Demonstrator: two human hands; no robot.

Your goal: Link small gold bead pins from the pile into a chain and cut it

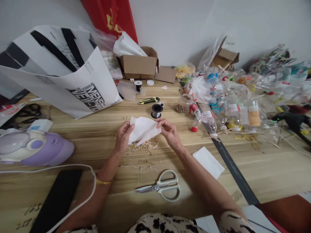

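A plain pale-grey wall (170,29) rises behind the wood-grain tabletop (97,136); a dark strip (232,168) crosses the tabletop's right part under soft, dim light.

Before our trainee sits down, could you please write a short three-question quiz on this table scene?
1. What do the left hand and right hand hold between them?
2. Which lies lowest in the picture: A) cutter, B) scissors, C) spool?
3. True or false: the bracelet is on the left arm.

Key:
1. A white sheet.
2. B.
3. True.
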